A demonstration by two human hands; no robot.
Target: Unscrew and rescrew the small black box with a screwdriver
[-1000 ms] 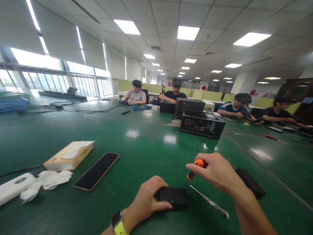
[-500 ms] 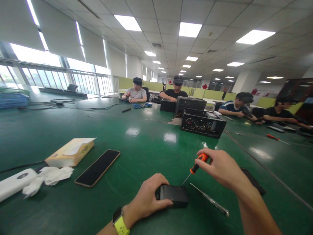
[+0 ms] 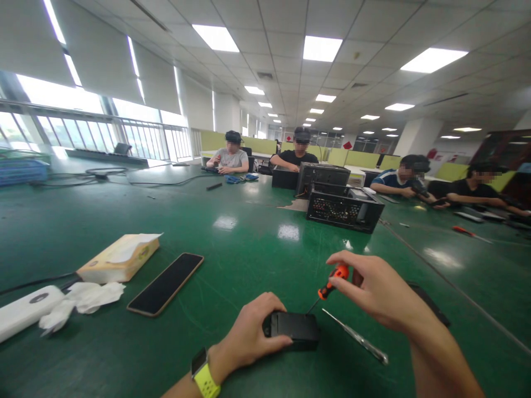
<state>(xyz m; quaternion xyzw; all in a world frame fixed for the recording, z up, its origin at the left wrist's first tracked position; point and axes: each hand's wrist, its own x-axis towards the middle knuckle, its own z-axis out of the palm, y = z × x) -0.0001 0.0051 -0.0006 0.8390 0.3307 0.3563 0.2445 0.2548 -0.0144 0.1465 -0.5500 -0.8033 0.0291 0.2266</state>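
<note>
My left hand (image 3: 249,334) is wrapped round the left end of a small black box (image 3: 296,327) lying on the green table (image 3: 232,260). A yellow watch band sits on that wrist. My right hand (image 3: 371,287) pinches an orange-handled screwdriver (image 3: 332,283), held slanted with its tip at the box's upper right edge. A second metal tool (image 3: 357,338) lies on the table just right of the box. A flat black piece (image 3: 431,304) is partly hidden behind my right forearm.
A dark phone (image 3: 166,283), a tissue box (image 3: 119,257), crumpled tissue (image 3: 81,301) and a white power bank (image 3: 25,312) lie to the left. Black computer cases (image 3: 342,207) stand mid-table. Several people sit at work along the far side.
The view has risen slightly. My right hand has turned the screwdriver a little at the box's edge, with the handle dipping slightly lower. My left hand has kept its hold.
</note>
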